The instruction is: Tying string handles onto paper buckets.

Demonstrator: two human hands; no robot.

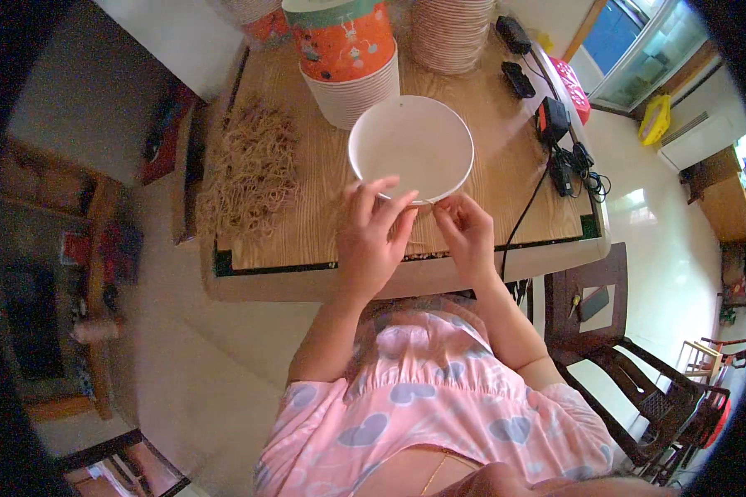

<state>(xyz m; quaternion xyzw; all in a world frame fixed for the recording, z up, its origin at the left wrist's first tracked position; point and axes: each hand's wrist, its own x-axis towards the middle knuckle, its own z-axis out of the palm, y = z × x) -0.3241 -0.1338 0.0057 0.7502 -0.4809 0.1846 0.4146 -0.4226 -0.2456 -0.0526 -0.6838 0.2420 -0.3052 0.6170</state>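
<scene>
Carefully, both hands work near the front edge of the desk (514, 170), wrists bent inward. The left hand (371, 240) is clamped on the near rim of a white tub (410, 149), with fingers over it and thumb below. The right hand (468, 236) brings thumb and forefinger to the same rim; whether they are clamped on something, one cannot tell. The tub's mouth faces the person. Just beyond it, toward the back edge, rises a printed stack of tubs (346, 50), and farther a pale stack (448, 37). Tan loops (253, 174) lie heaped along the left edge; black adapters (552, 120) with cables occupy the right. The printed stack shows an orange band with small drawings; any writing is too small to tell.
</scene>
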